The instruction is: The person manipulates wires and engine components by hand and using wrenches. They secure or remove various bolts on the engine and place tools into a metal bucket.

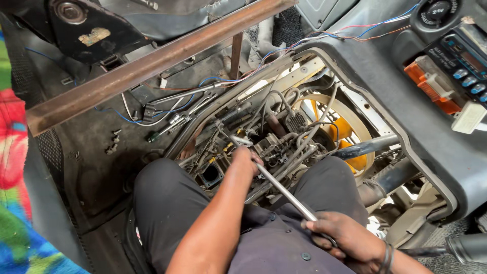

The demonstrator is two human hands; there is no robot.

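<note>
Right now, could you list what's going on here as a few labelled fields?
Setting: opened engine bay in a vehicle cab floor
Left hand: on the head of a long silver metal wrench, down among the hoses
Right hand: gripping the wrench handle end
Nearby: yellow plastic fan; rusty brown steel bar; loose tools on the floor

Cab floor (96,172) bears bolts (112,142), wrenches (175,109)

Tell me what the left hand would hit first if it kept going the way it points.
The left hand, at the head of the long metal wrench, points down into the engine; it would likely meet the hoses and fittings just ahead, though depth is unclear.
</note>
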